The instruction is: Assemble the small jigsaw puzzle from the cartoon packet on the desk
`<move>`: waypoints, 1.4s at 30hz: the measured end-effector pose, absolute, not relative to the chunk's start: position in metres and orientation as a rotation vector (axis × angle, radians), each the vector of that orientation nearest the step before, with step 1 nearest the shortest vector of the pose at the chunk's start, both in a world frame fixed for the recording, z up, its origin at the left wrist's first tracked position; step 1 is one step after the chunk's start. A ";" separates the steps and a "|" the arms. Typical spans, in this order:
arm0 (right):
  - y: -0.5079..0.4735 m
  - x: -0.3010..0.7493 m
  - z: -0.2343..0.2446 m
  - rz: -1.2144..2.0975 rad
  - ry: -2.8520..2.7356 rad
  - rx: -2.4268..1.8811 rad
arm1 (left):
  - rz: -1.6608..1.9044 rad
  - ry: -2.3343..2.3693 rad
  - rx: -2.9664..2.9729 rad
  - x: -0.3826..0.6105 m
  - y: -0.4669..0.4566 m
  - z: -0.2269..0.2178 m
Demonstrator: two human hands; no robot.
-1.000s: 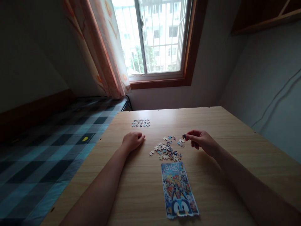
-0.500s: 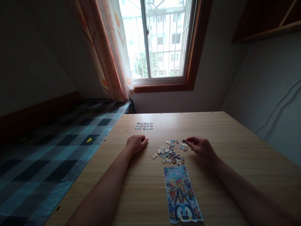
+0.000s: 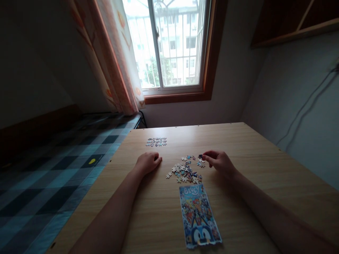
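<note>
My right hand point(image 3: 218, 163) pinches a dark puzzle piece point(image 3: 200, 156) between thumb and forefinger, at the far right of the loose pieces. A heap of jigsaw pieces point(image 3: 184, 173), some face down and pale, lies between my hands. Left of the heap, my left hand point(image 3: 148, 162) rests on the table with its fingers curled; whatever is inside them, if anything, is hidden. Farther back, several pieces are laid out in neat rows point(image 3: 156, 142). Closest to me lies a colourful picture sheet point(image 3: 200, 217) marked "Bluey", showing cartoon dogs.
The light wooden table point(image 3: 254, 211) has its far edge below a window point(image 3: 174, 46). A bed with a checked cover point(image 3: 66, 176) stands along the left side. An orange curtain point(image 3: 108, 60) hangs by the window, and a cable point(image 3: 304, 106) runs down the right wall.
The whole view has shifted, so everything appears slightly farther left. My right hand keeps its pinch on the dark piece, and my left hand stays resting in place.
</note>
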State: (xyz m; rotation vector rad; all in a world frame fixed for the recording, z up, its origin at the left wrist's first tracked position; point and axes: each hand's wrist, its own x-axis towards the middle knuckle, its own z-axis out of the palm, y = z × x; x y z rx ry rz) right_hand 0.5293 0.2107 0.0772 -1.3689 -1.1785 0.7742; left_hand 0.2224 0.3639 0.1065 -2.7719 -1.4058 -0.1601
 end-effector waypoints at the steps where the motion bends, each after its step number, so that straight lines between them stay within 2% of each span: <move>1: 0.211 0.529 0.078 0.787 -1.177 -1.356 | -0.145 -1.402 -2.778 0.223 0.363 0.107; 10: 0.212 0.531 0.076 0.780 -1.209 -1.360 | -0.123 -1.420 -2.778 0.224 0.361 0.108; 18: 0.200 0.512 0.088 0.316 -1.571 -1.519 | -0.059 -1.350 -2.834 0.230 0.351 0.112; 22: 0.197 0.503 0.092 0.271 -1.568 -1.489 | -0.218 -1.217 -2.914 0.243 0.333 0.118; 32: 0.195 0.489 0.096 0.388 -1.557 -1.340 | -0.933 -0.989 -3.485 0.285 0.287 0.125; 37: 0.195 0.486 0.092 0.349 -1.635 -1.300 | -1.012 -0.956 -3.465 0.289 0.284 0.118; 42: 0.198 0.481 0.086 0.397 -1.611 -1.319 | -0.945 -0.977 -3.406 0.292 0.284 0.114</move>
